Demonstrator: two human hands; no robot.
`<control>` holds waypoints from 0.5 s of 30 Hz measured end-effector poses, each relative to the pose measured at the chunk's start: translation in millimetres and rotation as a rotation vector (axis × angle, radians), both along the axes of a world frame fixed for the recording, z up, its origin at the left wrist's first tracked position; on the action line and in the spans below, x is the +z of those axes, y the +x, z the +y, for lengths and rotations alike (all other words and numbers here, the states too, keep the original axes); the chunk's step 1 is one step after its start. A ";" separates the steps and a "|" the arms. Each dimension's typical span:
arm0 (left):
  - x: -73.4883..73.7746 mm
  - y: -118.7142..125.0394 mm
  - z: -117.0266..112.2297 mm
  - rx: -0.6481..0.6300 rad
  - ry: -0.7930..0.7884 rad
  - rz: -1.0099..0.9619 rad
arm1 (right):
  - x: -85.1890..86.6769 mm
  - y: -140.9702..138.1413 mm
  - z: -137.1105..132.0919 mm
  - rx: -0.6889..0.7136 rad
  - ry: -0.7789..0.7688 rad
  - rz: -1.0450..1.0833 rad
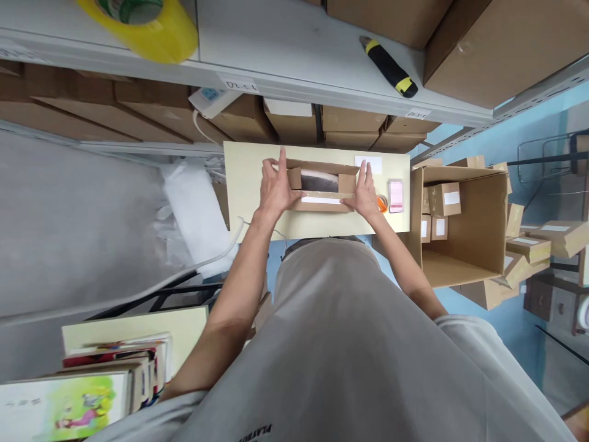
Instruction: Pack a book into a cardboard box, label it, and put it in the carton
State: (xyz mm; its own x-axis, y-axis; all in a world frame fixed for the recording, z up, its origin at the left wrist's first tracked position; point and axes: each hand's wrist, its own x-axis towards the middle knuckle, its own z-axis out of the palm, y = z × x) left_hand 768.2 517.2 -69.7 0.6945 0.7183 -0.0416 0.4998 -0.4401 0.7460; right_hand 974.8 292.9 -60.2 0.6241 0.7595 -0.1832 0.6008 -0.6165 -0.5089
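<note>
A long cardboard box (pixel 323 208) lies in front of me on the pale yellow table (pixel 251 159), its long flaps partly raised. Inside, between two folded-in end flaps, a dark item with a light, fuzzy-looking edge (pixel 319 181) shows; its kind I cannot make out. On the near flap is a white label (pixel 321 200). My left hand (pixel 276 189) grips the box's left end, thumb on the near flap and fingers along the far side. At the right end my right hand (pixel 364 195) grips it in the same way.
Right of the box are a white paper (pixel 369 164), an orange tape roll (pixel 381 203) and a phone-like object (pixel 396 196). A large open carton (pixel 469 230) holds small boxes. Above, a metal shelf (pixel 276 49) carries yellow tape (pixel 161 37) and a utility knife (pixel 391 67). Books (pixel 87 393) lie lower left.
</note>
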 end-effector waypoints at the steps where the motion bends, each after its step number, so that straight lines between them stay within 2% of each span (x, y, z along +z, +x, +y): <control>1: 1.8 -0.8 0.3 -0.007 0.019 -0.034 | 0.8 0.7 -3.0 0.047 0.035 -0.008; 4: 8.9 -8.0 -3.2 -0.087 0.045 -0.061 | 6.9 0.1 -16.7 0.149 0.065 -0.027; 8: 12.0 -26.9 -20.4 -0.156 0.041 -0.018 | 10.3 -8.1 -37.1 0.187 0.034 -0.075; 12: 1.2 -42.9 -41.6 -0.099 0.039 -0.014 | 2.4 -15.5 -47.0 0.201 -0.012 -0.107; 15: -8.2 -46.5 -49.0 -0.058 0.030 -0.011 | -3.5 -17.3 -45.0 0.215 -0.030 -0.095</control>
State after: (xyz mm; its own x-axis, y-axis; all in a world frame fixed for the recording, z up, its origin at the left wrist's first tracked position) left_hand 721.7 468.2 -77.9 0.7356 0.6774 -0.0125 0.4642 -0.4905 0.7375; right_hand 957.5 247.9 -63.7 0.4640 0.8719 -0.1564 0.7643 -0.4833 -0.4270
